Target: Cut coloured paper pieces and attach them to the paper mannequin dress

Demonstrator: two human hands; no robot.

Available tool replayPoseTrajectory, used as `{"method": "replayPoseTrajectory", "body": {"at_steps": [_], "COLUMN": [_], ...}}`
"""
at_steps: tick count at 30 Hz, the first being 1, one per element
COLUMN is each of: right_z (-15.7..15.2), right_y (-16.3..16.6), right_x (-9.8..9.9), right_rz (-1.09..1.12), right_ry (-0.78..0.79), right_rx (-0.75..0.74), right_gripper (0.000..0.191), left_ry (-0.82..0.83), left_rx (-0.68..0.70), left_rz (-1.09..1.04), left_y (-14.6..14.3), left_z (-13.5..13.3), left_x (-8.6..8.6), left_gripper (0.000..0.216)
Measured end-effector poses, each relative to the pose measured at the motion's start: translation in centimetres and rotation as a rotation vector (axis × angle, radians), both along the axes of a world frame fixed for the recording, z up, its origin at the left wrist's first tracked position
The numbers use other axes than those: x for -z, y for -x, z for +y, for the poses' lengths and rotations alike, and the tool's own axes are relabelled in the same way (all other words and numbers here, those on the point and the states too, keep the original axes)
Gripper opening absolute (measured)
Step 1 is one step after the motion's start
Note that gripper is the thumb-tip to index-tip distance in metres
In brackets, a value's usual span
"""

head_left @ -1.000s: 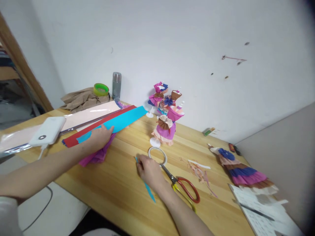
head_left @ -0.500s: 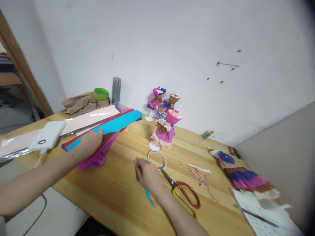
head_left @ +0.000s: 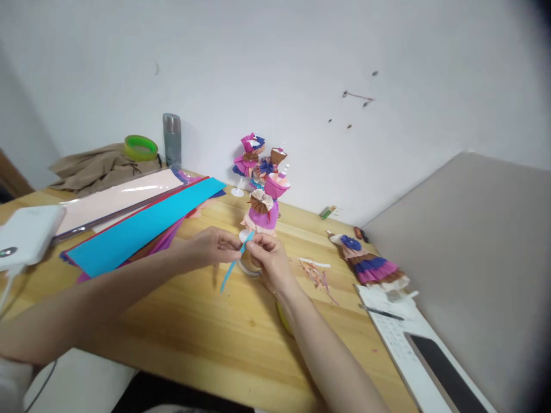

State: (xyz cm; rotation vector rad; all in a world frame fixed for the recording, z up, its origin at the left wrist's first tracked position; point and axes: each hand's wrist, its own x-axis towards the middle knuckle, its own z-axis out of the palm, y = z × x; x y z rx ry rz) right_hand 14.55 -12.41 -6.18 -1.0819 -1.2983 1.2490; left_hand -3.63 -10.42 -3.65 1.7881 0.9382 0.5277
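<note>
A narrow light-blue paper strip (head_left: 230,272) slants above the table between my two hands. The thumb and fingers of my right hand (head_left: 272,261) pinch it near its upper end. From the other side, my left hand (head_left: 215,246) has its fingertips closed on the strip, whose lower end hangs loose. Partly hidden behind my hands lies a white roll of tape (head_left: 249,269). Beneath my right forearm only a yellow handle of the scissors (head_left: 283,315) shows. Left of my hands, a large blue paper sheet (head_left: 146,226) tops a pile of coloured papers.
Paper-dressed figures on stands (head_left: 262,215) are grouped near the wall. Paper scraps (head_left: 316,275) lie right of centre, with a layered paper dress (head_left: 370,267) and a phone (head_left: 445,367) beyond. At left are a white power bank (head_left: 32,232), a flask (head_left: 172,143) and green tape (head_left: 140,149).
My left hand has left the blue sheet and come over to the strip. My right hand has lifted the strip off the table. The view has swung right.
</note>
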Motion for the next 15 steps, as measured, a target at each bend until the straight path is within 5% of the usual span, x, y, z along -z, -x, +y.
{"method": "replayPoseTrajectory", "body": {"at_steps": [6, 15], "right_z": [-0.8, -1.3], "right_y": [-0.9, -1.8], "right_x": [-1.9, -1.1], "right_rz": [0.098, 0.058], "right_ry": [-0.011, 0.081], "right_rx": [-0.01, -0.086], "right_gripper": [0.036, 0.038], "left_ry": [0.186, 0.263], "left_rx": [-0.081, -0.02], "left_rz": [-0.226, -0.198], "left_y": [-2.9, -3.1], "left_z": [-0.2, -1.0], "left_x": [0.2, 2.7], "left_gripper": [0.031, 0.035]}}
